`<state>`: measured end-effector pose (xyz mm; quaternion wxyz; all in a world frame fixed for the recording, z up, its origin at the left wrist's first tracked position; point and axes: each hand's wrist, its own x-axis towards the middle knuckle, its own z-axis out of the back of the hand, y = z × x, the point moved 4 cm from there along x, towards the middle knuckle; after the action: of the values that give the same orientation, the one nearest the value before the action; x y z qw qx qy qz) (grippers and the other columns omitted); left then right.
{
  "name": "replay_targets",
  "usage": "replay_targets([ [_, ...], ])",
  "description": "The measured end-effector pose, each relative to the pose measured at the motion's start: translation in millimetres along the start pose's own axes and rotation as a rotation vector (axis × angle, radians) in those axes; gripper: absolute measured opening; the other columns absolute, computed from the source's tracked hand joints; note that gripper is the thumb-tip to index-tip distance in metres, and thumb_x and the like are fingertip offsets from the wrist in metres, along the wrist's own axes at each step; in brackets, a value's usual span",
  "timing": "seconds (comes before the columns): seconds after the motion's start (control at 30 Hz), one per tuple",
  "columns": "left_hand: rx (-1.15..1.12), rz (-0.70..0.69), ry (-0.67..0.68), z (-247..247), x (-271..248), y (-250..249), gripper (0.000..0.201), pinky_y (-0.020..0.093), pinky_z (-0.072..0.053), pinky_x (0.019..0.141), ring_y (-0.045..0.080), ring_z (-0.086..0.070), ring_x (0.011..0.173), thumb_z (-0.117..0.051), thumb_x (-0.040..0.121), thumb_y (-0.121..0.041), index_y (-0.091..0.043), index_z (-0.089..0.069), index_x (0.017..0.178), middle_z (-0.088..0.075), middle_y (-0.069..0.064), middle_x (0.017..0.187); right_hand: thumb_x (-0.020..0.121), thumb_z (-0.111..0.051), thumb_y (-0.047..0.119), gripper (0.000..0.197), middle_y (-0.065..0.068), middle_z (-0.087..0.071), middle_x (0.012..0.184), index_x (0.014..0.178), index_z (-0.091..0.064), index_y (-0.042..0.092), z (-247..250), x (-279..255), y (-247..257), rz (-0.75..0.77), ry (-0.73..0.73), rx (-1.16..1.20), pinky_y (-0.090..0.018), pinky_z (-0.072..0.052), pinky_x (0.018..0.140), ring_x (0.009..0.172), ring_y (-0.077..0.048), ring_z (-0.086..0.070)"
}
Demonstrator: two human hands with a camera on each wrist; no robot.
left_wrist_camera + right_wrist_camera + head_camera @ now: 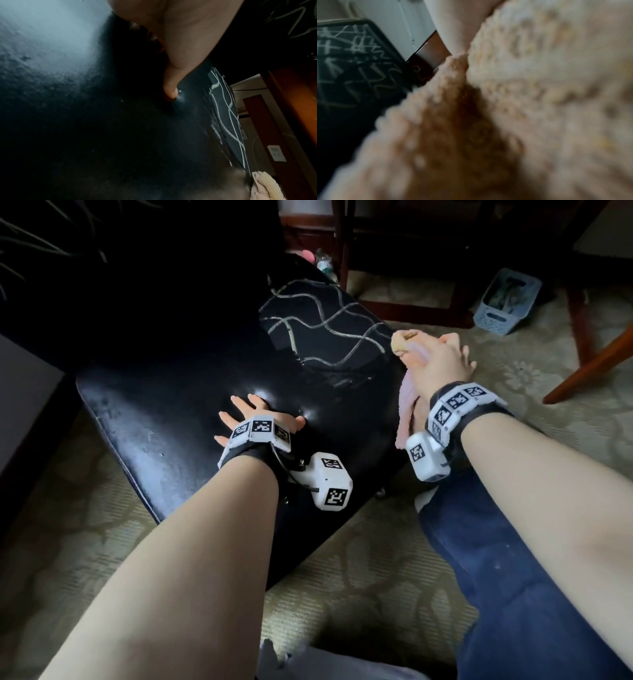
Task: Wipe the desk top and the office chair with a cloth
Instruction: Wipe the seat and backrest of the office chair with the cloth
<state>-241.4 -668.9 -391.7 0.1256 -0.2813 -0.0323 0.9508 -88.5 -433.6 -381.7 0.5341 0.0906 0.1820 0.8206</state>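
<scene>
A black leather office chair seat (164, 419) fills the middle of the head view, with a dark patterned cushion (322, 330) lying at its back. My left hand (260, 416) presses flat on the seat, fingers spread; the thumb (169, 89) dents the leather in the left wrist view. My right hand (442, 361) grips a bunched pink and cream cloth (407, 402) at the seat's right edge, one end hanging down. The fluffy cloth (530, 101) fills the right wrist view and hides the fingers.
Patterned carpet (376, 570) surrounds the chair. Wooden desk legs (346, 251) stand behind it, and a light blue plastic basket (507, 302) sits on the floor at the back right. Another wooden leg (589, 371) slants at far right. My knee in blue jeans (496, 559) is low right.
</scene>
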Motion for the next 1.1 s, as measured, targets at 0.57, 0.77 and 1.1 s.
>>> replay_targets([
  [0.57,-0.048,-0.009,-0.044,3,-12,-3,0.100,0.062,-0.004,0.111,0.037,0.009,0.145,-0.058,0.084,-0.059,-0.018,0.002,0.152,0.010,0.004,0.159,0.090,-0.054,0.031,0.040,-0.006,-0.050,0.124,0.128,-0.047,0.025,-23,-62,67,0.469,-0.011,-0.359,-0.043,-0.031,0.089,0.106,-0.031,-0.045],
  [0.77,-0.065,-0.026,-0.030,4,-10,-1,0.101,0.062,-0.004,0.111,0.036,0.009,0.145,-0.058,0.082,-0.061,-0.019,0.002,0.152,0.010,0.002,0.159,0.088,-0.056,0.032,0.039,-0.003,-0.047,0.129,0.127,-0.051,0.028,-32,-100,82,0.641,0.061,-0.372,-0.041,-0.029,0.087,0.106,-0.030,-0.043],
  [1.1,-0.062,-0.033,-0.033,2,-4,2,0.101,0.063,-0.005,0.110,0.037,0.008,0.145,-0.056,0.081,-0.065,-0.021,0.000,0.152,0.008,0.002,0.159,0.092,-0.053,0.024,0.038,0.005,-0.040,0.136,0.125,-0.053,0.042,-28,-86,85,0.764,0.241,-0.295,-0.038,-0.026,0.090,0.109,-0.025,-0.039],
])
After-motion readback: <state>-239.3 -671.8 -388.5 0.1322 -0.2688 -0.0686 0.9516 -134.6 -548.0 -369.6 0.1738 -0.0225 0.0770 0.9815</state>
